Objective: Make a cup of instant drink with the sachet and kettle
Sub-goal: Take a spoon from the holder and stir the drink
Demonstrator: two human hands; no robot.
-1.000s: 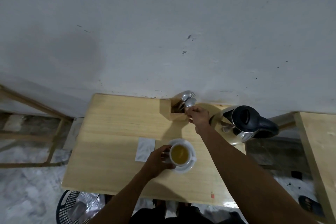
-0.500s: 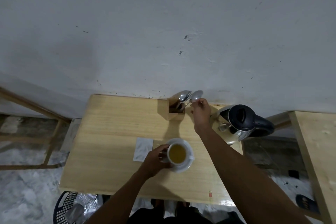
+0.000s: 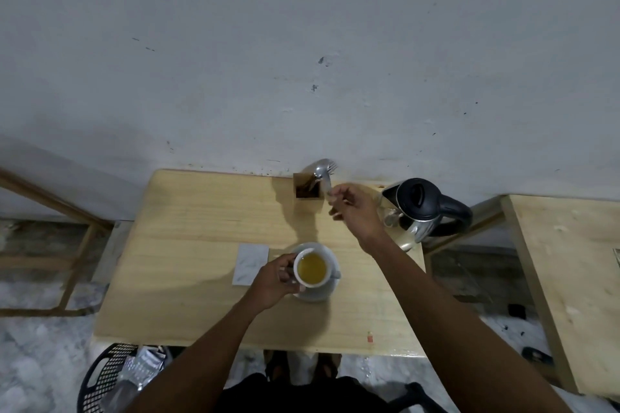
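Head view: looking down on a pale wooden table [image 3: 188, 265] set against a grey, scuffed wall [image 3: 302, 43].
Basket: sitting at the lower left of the frame, a black mesh bin [image 3: 107, 375] on the mottled floor, with silvery wrapping lying inside.
Sachet: lying flat on the table left of centre, the silvery sachet [image 3: 251, 264] is resting just beside the saucer; whether it is emptied cannot be told, though the coloured drink suggests it is.
Left hand: the left hand [image 3: 273, 282] is curling its fingers round the left side of the cup, probably steadying it for stirring.
Cup: the white cup [image 3: 312, 267] is standing on its saucer [image 3: 318, 293] at the frame's centre, holding yellowish liquid, so pouring looks done.
Holder: the wooden cutlery box [image 3: 307, 192] is standing at the table's far edge by the wall, a spoon and fork poking out.
Right hand: the right hand [image 3: 354, 208] is pinching what looks like a spoon [image 3: 327, 189] between closed fingertips, right of the holder; its bowl is too blurred to place.
Kettle: the steel kettle [image 3: 419, 208], black lid shut, is sitting at the table's right edge, handle pointing right, clear of the cup.
Right side: a second wooden table [image 3: 570, 278] is standing apart at the frame's right.
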